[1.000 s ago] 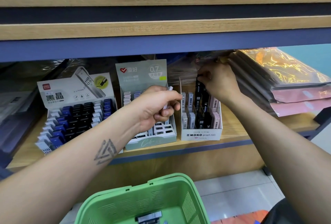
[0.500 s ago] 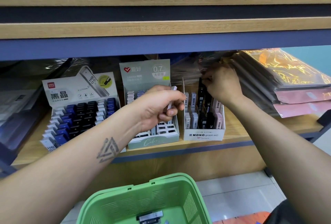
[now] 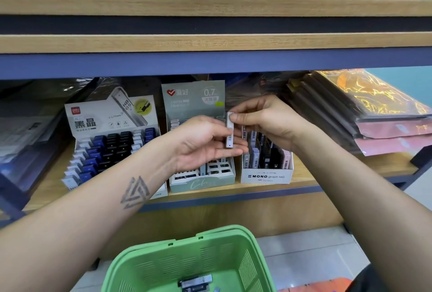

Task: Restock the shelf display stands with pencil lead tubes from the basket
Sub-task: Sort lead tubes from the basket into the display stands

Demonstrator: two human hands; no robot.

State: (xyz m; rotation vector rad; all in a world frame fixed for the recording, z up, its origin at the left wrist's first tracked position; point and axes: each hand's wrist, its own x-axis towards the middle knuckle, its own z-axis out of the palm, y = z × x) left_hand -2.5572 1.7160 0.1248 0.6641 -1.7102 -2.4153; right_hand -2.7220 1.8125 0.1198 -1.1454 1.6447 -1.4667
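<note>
Our left hand (image 3: pixel 205 144) lies palm up with fingers loosely extended under a white lead tube (image 3: pixel 229 130), which our right hand (image 3: pixel 261 121) pinches upright by its top. Both meet in the gap beneath the upper shelf edge (image 3: pixel 210 62), above the mint stand (image 3: pixel 201 175) and beside the Mono stand (image 3: pixel 266 175), with open air toward the green basket (image 3: pixel 245 252) below, where more tubes (image 3: pixel 196 282) lie. Half a second ago our right hand was deep in the Mono stand; it has since come across to the tube.
</note>
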